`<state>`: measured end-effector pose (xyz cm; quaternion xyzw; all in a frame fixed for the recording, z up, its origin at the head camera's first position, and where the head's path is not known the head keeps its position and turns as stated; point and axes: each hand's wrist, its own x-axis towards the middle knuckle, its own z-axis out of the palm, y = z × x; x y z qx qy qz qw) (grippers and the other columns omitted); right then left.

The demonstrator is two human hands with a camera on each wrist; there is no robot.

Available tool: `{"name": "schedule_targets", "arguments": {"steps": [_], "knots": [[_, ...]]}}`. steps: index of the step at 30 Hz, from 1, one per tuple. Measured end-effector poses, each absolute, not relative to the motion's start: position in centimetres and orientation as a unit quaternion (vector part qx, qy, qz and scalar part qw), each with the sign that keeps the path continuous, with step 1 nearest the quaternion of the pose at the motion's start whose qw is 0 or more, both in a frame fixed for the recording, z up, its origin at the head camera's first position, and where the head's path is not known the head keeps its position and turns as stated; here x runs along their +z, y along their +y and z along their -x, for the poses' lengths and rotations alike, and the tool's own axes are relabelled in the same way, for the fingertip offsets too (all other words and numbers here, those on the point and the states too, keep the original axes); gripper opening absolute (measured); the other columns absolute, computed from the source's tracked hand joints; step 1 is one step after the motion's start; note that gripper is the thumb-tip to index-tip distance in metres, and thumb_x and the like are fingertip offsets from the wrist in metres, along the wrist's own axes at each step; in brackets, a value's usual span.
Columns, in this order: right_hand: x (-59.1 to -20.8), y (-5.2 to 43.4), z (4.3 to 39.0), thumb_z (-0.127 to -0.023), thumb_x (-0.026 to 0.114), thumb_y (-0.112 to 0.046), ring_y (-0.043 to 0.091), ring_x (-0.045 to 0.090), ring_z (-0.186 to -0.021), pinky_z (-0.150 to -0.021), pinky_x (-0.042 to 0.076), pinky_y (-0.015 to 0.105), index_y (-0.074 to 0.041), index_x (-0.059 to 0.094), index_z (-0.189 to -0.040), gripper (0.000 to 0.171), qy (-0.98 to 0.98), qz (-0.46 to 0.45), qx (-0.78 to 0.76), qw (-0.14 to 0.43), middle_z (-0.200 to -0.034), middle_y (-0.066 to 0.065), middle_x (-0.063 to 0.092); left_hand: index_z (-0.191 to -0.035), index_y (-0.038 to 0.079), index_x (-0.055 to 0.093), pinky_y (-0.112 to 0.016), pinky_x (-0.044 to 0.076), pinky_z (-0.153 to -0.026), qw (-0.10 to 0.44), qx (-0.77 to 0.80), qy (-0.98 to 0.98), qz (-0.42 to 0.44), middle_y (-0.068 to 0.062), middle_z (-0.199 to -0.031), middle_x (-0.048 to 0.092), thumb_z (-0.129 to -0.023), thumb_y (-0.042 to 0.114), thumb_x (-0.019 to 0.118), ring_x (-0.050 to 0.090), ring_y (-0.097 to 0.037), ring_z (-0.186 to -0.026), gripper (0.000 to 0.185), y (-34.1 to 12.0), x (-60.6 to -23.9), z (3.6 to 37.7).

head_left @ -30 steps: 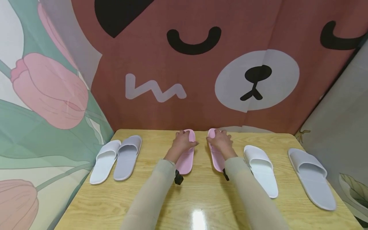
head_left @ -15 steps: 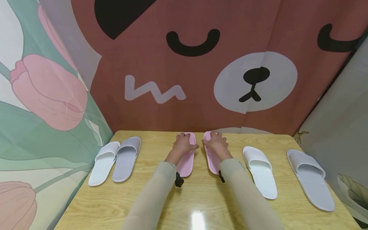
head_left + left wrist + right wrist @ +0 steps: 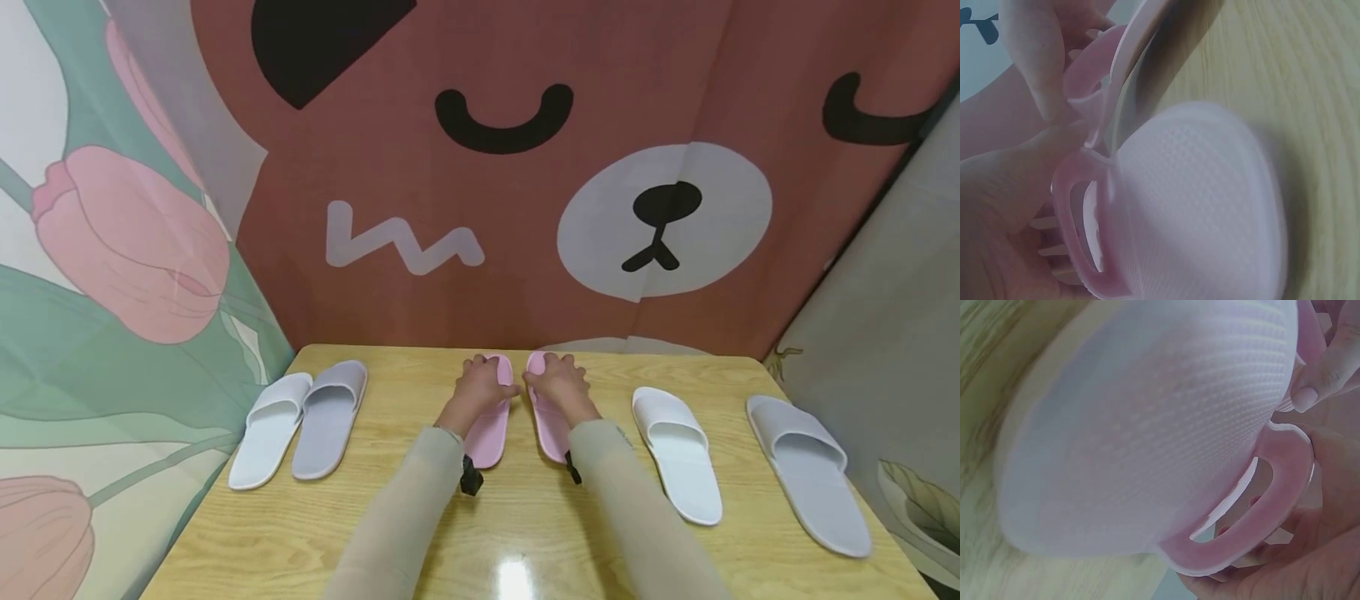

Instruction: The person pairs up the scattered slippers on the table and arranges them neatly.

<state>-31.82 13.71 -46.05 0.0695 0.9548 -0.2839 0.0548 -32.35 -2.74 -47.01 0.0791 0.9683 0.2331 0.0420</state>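
In the head view my left hand grips the strap of the left pink slipper. My right hand holds the right pink slipper the same way, a narrow gap away. Both slippers point toward the back edge. The left wrist view shows the left slipper's textured footbed close over the wood, thumb and fingers about its cut-out strap. From the right wrist, the right slipper's footbed fills the middle, and fingers wrap its strap. The hands cover much of both straps in the head view.
On the wooden table, a white slipper and a grey slipper lie side by side at left. Another white slipper and another grey slipper lie apart at right. A bear-print curtain hangs behind.
My right hand has moved left with its pink slipper, narrowing the gap to the left one. The left hand keeps its grip almost in place. The head view has tilted up slightly.
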Motion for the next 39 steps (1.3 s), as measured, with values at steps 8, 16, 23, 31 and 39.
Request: {"name": "schedule_targets", "arguments": {"steps": [8, 16, 23, 31, 39], "knots": [[-46.12, 13.42, 31.76, -0.091, 0.063, -0.049, 0.056, 0.036, -0.133, -0.105, 0.033, 0.071, -0.006, 0.046, -0.149, 0.074, 0.957, -0.069, -0.275, 0.058, -0.144, 0.03, 0.04, -0.143, 0.005, 0.054, -0.061, 0.043, -0.102, 0.038, 0.231, 0.968, -0.087, -0.02, -0.142, 0.05, -0.085, 0.057, 0.075, 0.043, -0.038, -0.131, 0.081, -2.59, -46.96, 32.1], [-46.13, 13.14, 31.89, -0.094, 0.062, -0.05, 0.056, 0.035, -0.134, -0.106, 0.032, 0.071, -0.006, 0.045, -0.15, 0.073, 0.957, -0.072, -0.273, 0.066, -0.147, 0.029, 0.039, -0.144, 0.006, 0.054, -0.061, 0.042, -0.102, 0.036, 0.225, 0.97, -0.083, -0.019, -0.14, 0.051, -0.084, 0.059, 0.074, 0.044, -0.037, -0.13, 0.083, -2.43, -47.18, 32.26], [-46.11, 13.14, 31.82, -0.094, 0.061, -0.05, 0.055, 0.035, -0.134, -0.106, 0.032, 0.07, -0.006, 0.045, -0.15, 0.073, 0.957, -0.074, -0.273, 0.07, -0.147, 0.029, 0.039, -0.143, 0.007, 0.055, -0.061, 0.043, -0.101, 0.037, 0.214, 0.973, -0.077, -0.018, -0.14, 0.052, -0.083, 0.062, 0.074, 0.045, -0.036, -0.129, 0.084, -2.22, -47.28, 32.27], [-45.97, 13.05, 31.94, -0.094, 0.062, -0.05, 0.055, 0.034, -0.135, -0.107, 0.031, 0.07, -0.007, 0.046, -0.149, 0.072, 0.956, -0.082, -0.269, 0.077, -0.148, 0.028, 0.038, -0.146, 0.007, 0.052, -0.06, 0.042, -0.104, 0.05, 0.219, 0.972, -0.074, -0.018, -0.142, 0.05, -0.083, 0.062, 0.074, 0.042, -0.037, -0.133, 0.087, -2.22, -47.33, 32.26], [-45.92, 12.78, 31.92, -0.093, 0.064, -0.052, 0.054, 0.034, -0.135, -0.106, 0.033, 0.069, -0.006, 0.045, -0.15, 0.076, 0.959, -0.083, -0.257, 0.089, -0.148, 0.028, 0.039, -0.14, 0.007, 0.057, -0.061, 0.042, -0.101, 0.033, 0.214, 0.973, -0.082, -0.018, -0.136, 0.053, -0.082, 0.061, 0.076, 0.045, -0.037, -0.128, 0.082, -2.25, -47.83, 32.34]]}}
